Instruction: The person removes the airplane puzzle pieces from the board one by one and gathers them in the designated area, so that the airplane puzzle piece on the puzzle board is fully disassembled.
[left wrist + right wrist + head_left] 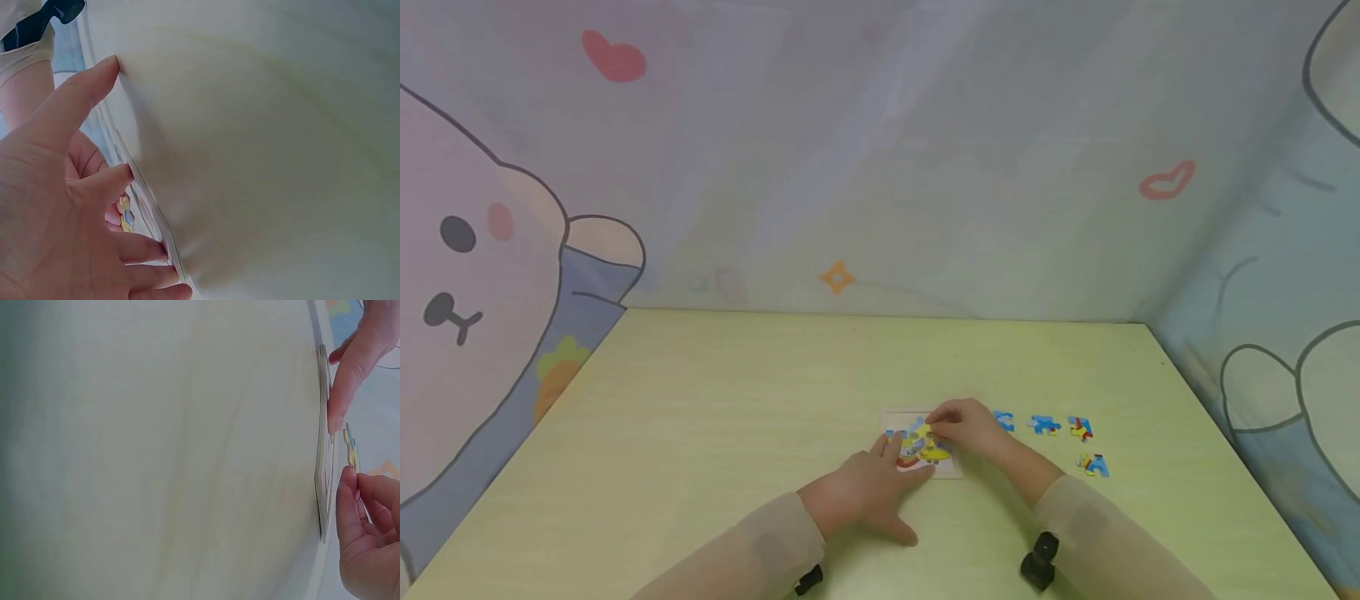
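A small jigsaw puzzle board with a pale frame lies on the table, with a yellow, blue and red picture partly filled in. My left hand rests on its left and near edge, fingers spread and straight, the thumb apart on the table. Between thumb and fingertips my right hand pinches a puzzle piece, yellow and blue. In the right wrist view the piece stands on edge, tilted up over the board. The left hand covers part of the picture in the head view.
Several loose puzzle pieces lie right of the board: one blue piece beside the right hand, another blue piece, a red-and-blue piece and a nearer piece. A cartoon-printed cloth stands behind the table.
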Available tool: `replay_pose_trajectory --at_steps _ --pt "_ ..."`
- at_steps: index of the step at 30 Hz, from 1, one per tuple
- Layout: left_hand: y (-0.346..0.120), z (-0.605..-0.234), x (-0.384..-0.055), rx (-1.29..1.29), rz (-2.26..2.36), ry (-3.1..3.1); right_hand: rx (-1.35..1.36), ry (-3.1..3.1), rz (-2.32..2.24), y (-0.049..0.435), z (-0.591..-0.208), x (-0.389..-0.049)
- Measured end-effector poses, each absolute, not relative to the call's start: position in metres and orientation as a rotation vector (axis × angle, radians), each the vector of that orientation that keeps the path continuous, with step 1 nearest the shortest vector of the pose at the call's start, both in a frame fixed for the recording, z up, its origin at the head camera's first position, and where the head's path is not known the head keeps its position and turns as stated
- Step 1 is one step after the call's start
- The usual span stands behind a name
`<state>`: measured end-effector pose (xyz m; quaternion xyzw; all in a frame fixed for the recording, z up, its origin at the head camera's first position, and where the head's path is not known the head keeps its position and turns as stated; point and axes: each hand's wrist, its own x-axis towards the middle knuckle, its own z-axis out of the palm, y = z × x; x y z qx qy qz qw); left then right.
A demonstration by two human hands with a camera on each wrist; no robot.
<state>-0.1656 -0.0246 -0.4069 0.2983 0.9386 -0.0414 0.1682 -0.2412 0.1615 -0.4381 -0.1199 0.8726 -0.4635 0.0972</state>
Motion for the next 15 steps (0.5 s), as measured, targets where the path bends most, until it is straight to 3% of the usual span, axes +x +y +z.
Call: replay_pose_trajectory --at_steps 15 --pt "-0.025 -0.408 -0.164 0.831 -0.075 2.663 -0.345 2.515 -1.450 0.183 -0.431 -0.234"
